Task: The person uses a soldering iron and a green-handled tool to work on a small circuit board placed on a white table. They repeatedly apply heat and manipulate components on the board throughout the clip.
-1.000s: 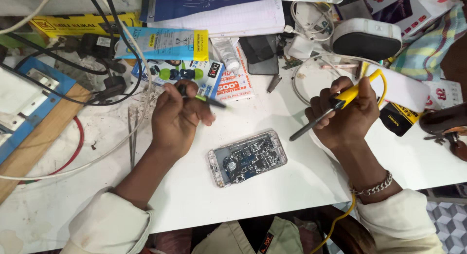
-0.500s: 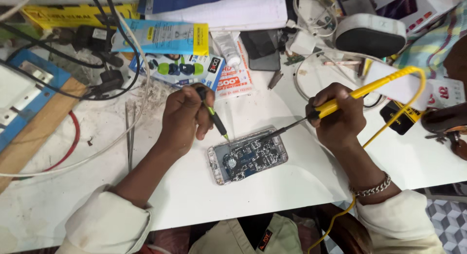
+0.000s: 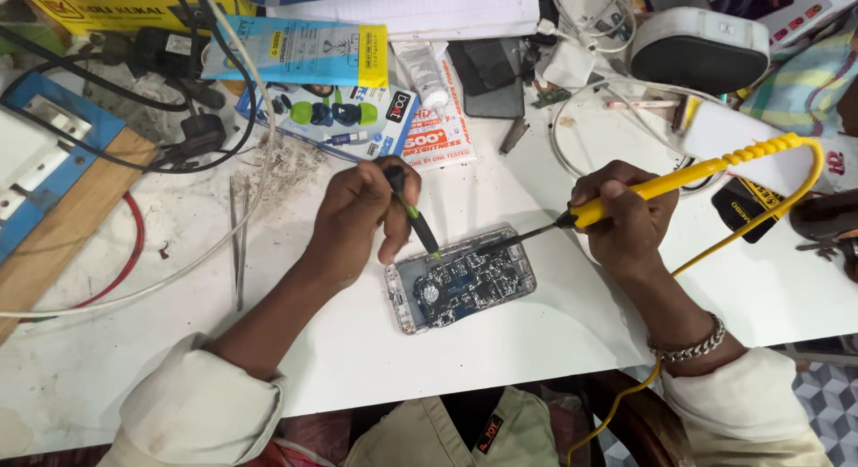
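An opened phone, its circuit board showing, lies flat on the white bench near the person, between both hands. The left hand has its grip closed around a green-and-black screwdriver, tip down at the phone's far edge. The right hand grips a yellow soldering iron, its tip over the board. Tweezers lie to the left, boxes farther back.
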